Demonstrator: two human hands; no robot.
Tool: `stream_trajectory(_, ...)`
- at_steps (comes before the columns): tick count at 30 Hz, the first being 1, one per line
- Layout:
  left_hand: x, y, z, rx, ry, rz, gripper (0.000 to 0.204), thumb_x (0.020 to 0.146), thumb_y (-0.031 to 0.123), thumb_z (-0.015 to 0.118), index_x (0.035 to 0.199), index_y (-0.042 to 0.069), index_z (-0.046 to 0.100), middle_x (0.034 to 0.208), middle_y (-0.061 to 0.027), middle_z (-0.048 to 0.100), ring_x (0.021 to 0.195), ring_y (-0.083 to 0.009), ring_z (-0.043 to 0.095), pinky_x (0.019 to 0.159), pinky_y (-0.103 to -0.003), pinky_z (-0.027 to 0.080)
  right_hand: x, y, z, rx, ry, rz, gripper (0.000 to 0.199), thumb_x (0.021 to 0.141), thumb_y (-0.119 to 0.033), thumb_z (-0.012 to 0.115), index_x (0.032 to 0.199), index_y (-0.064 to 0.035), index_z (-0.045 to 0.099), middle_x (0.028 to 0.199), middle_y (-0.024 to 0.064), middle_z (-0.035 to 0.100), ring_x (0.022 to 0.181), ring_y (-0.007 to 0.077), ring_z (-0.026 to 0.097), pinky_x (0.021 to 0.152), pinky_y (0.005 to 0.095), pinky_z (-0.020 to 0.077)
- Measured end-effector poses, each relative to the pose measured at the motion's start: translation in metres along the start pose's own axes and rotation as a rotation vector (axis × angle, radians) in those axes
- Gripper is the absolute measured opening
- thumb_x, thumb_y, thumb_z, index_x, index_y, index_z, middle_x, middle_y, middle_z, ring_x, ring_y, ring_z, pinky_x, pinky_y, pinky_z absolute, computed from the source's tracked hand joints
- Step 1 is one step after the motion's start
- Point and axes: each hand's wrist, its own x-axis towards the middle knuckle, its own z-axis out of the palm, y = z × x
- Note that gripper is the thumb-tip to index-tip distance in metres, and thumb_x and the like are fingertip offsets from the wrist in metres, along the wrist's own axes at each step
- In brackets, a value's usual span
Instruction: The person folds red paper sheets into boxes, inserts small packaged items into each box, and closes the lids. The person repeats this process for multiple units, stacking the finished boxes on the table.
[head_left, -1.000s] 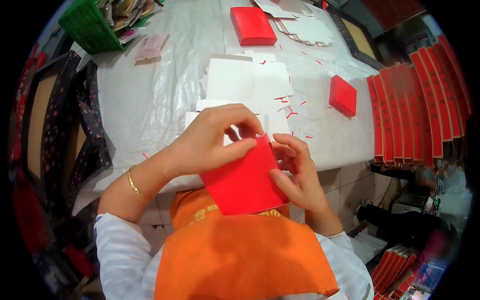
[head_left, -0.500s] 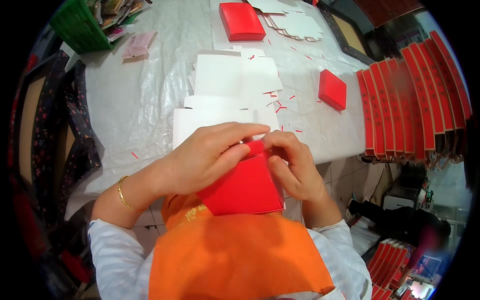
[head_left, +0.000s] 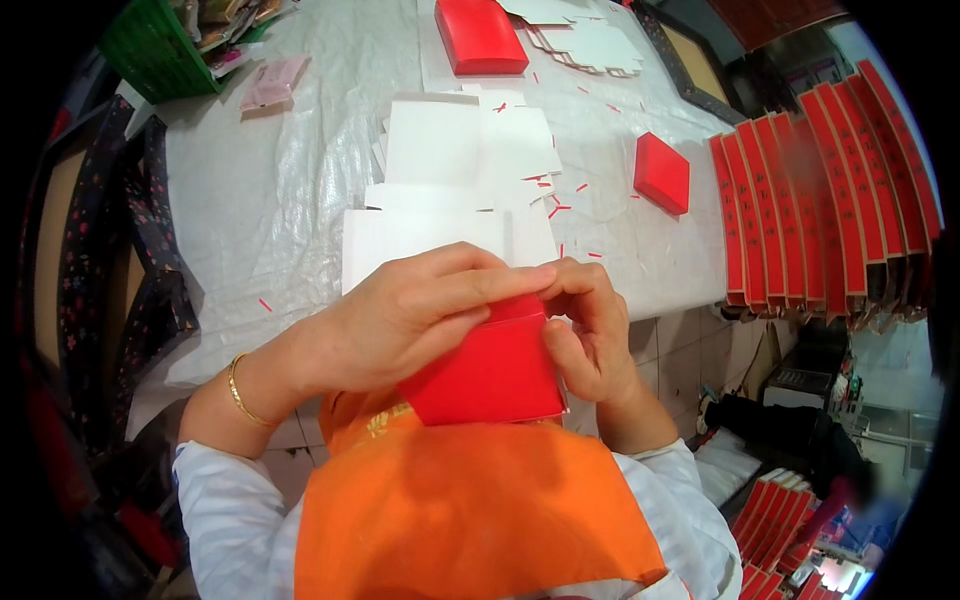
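Close to my orange apron, at the table's near edge, a red cardboard box [head_left: 485, 375] is held between both hands. My left hand [head_left: 425, 305] lies across its far left side, fingers stretched along the far edge and thumb on the red card. My right hand [head_left: 590, 325] grips the far right corner with bent fingers and thumb. The fingertips of the two hands meet there and hide the far edge. Just beyond them lie flat white card blanks [head_left: 425, 240], stacked and overlapping.
Red boxes stand at the far middle [head_left: 480, 40] and right [head_left: 662, 175] of the sheeted table [head_left: 240, 200]. Red scraps lie scattered. A green basket [head_left: 160, 55] and a pink packet [head_left: 273, 84] are at far left. Red-edged cartons [head_left: 790, 215] stack at right; a person [head_left: 800, 425] is lower right.
The narrow red flap at the box's far edge now lies folded down under my left fingers. My left fingers have slid rightward to my right fingertips.
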Motion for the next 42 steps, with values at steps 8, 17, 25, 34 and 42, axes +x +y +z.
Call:
stream_trajectory(8,0.002,0.002,-0.005,-0.012,-0.046,-0.032,0.055,0.087,-0.013,0.050,0.138,0.006,0.059,0.123,-0.0151,0.061,0.112,-0.0286,0.063,0.099,-0.033,0.049,-0.005,0.000,0.003,-0.082,0.044,0.012,0.033,0.089,0.001,0.062,0.119,0.0045,0.049,0.103,0.0147,0.066,0.087,0.0199,0.071,0.075,0.0308,0.0575)
stream_trajectory(17,0.005,0.003,-0.009,0.087,-0.049,-0.040,0.056,0.084,-0.015,0.054,0.135,0.007,0.063,0.120,-0.0143,0.064,0.108,-0.0284,0.066,0.097,-0.033,0.052,-0.003,0.000,0.005,-0.153,0.051,0.057,0.030,0.089,0.001,0.063,0.116,0.0044,0.049,0.099,0.0143,0.067,0.084,0.0191,0.071,0.073,0.0300,0.0579)
stream_trajectory(25,-0.001,-0.004,-0.003,0.132,-0.080,-0.003,0.053,0.094,0.004,0.058,0.146,0.002,0.049,0.140,-0.0207,0.054,0.127,-0.0363,0.056,0.109,-0.039,0.044,0.000,-0.005,0.009,-0.099,0.106,0.204,0.032,0.092,0.001,0.061,0.121,0.0032,0.048,0.101,0.0165,0.066,0.089,0.0194,0.069,0.076,0.0309,0.0561)
stream_trajectory(34,-0.006,-0.023,0.019,0.312,-0.019,-0.024,0.060,0.095,0.011,0.060,0.149,-0.005,0.039,0.146,-0.0244,0.049,0.133,-0.0382,0.050,0.112,-0.042,0.040,0.003,-0.010,0.011,-0.382,-0.043,0.284,0.038,0.099,-0.010,0.052,0.136,0.0011,0.051,0.116,0.0206,0.062,0.108,0.0371,0.062,0.097,0.0393,0.0477)
stream_trajectory(42,-0.029,-0.112,0.013,-0.181,0.756,-0.288,0.073,0.090,0.003,0.065,0.156,0.005,0.032,0.149,-0.0167,0.049,0.134,-0.0270,0.049,0.105,-0.038,0.045,0.002,0.087,-0.029,0.817,0.695,0.609,0.040,0.107,-0.028,0.049,0.133,0.0014,0.054,0.131,0.0118,0.061,0.118,0.0227,0.060,0.102,0.0382,0.0487)
